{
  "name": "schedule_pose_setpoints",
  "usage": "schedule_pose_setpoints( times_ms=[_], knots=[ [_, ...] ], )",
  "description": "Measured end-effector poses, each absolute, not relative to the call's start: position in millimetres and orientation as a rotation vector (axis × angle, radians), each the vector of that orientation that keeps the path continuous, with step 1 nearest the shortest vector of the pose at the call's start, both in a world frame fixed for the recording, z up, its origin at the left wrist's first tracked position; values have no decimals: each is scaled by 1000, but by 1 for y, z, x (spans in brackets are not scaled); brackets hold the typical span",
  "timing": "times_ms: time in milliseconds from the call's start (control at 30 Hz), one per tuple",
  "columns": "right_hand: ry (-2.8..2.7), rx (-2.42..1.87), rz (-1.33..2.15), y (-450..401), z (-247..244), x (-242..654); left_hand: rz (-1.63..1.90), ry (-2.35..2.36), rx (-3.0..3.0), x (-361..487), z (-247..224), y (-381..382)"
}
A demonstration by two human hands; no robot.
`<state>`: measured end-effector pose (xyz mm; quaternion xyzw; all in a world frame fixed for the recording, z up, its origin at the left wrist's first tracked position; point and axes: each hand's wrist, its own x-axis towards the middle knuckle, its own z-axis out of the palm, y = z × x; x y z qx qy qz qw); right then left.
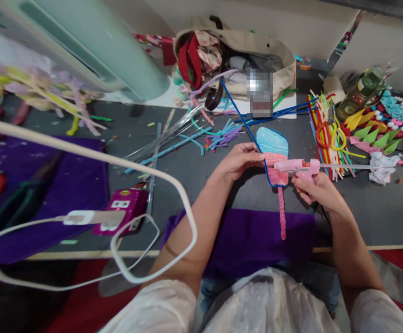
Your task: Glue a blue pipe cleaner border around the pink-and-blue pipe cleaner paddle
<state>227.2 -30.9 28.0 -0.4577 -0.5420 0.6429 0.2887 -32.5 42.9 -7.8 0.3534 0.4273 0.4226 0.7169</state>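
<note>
A flat popsicle-shaped craft piece [273, 143], light blue above and pink below, is edged in part with a dark blue pipe cleaner [238, 108] whose loose end runs up to the left. A pink stem [282, 217] hangs from its bottom. My left hand [245, 161] pinches the craft piece and the pipe cleaner at the left edge. In my right hand [317, 189] is a pink glue gun [300, 167], a clear glue stick jutting from its back. The gun's nozzle lies over the pink part near my left fingertips; whether it touches is unclear.
Cut pipe cleaner pieces [225, 134] lie beyond my left hand. To the right are a pipe cleaner bundle [326, 134], crumpled paper [383, 167] and a green bottle [363, 92]. A white cable [189, 217] loops across the left foreground near a magenta box [127, 206]. A beige bag [284, 60] stands behind.
</note>
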Motion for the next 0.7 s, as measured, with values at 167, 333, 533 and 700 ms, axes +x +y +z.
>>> schedule_pose_setpoints(
  times_ms=[167, 333, 533, 700],
  knots=[
    [-1401, -1238, 1718, -30, 25, 224, 943, 946, 784, -33, -8, 42],
    [-1398, -1218, 1698, -30, 25, 221, 936, 943, 780, -33, -8, 42],
    [-1406, -1197, 1678, -29, 28, 217, 936, 947, 772, -33, -5, 40],
    [-1431, -1166, 1674, -30, 30, 218, 936, 945, 773, -33, -5, 42]
  ],
)
